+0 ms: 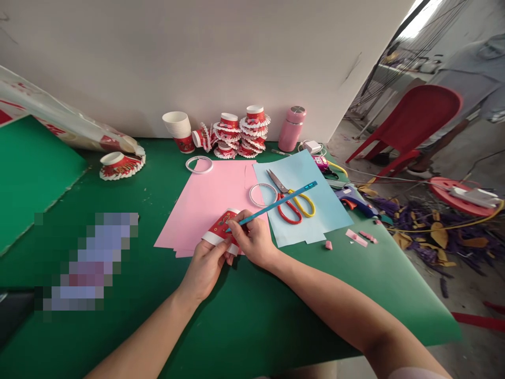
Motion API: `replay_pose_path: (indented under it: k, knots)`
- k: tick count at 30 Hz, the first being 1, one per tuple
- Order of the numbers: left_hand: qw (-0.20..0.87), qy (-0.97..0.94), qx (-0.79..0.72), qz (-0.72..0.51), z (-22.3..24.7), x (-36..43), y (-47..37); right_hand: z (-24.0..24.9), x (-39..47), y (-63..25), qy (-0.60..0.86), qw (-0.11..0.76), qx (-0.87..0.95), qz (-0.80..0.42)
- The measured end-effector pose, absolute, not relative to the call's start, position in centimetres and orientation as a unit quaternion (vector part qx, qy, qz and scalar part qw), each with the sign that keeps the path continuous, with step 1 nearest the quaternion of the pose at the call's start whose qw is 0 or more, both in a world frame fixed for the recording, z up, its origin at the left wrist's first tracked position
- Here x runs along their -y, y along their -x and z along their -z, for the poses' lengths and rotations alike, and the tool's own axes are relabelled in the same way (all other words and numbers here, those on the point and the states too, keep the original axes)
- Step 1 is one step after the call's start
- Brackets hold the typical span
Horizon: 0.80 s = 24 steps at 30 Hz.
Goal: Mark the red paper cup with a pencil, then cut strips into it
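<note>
the left hand (205,266) clasps a red paper cup (221,230) lying on the near edge of the pink paper (209,197), while the right hand (252,239) pinches a blue pencil (276,202), tip on the cup, seemingly marking it; steadiness matters next.

A red paper cup (221,229) with white rims is lying on its side over the pink sheet's near edge, while a slim blue pencil (276,204) is slanting up-right, its tip touching the cup.

light: even, soft daylight | glare: top right (blown out) | edges: wide-angle bend | blur: slight
</note>
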<state>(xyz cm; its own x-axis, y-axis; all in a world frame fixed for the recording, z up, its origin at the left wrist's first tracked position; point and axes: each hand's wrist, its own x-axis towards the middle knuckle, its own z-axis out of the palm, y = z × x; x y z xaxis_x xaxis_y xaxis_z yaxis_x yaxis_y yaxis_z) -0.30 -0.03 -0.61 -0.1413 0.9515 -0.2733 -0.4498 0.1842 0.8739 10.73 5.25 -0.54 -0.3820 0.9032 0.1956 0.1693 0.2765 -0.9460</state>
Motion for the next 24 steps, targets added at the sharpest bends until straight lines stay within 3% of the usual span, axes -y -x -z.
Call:
replay_pose_path:
  k: [24]
  knots:
    - [0.603,-0.256,-0.478,-0.585,0.23,-0.02,0.13,0.53,-5.32,-10.65,0.389,0.412,0.699,-0.436]
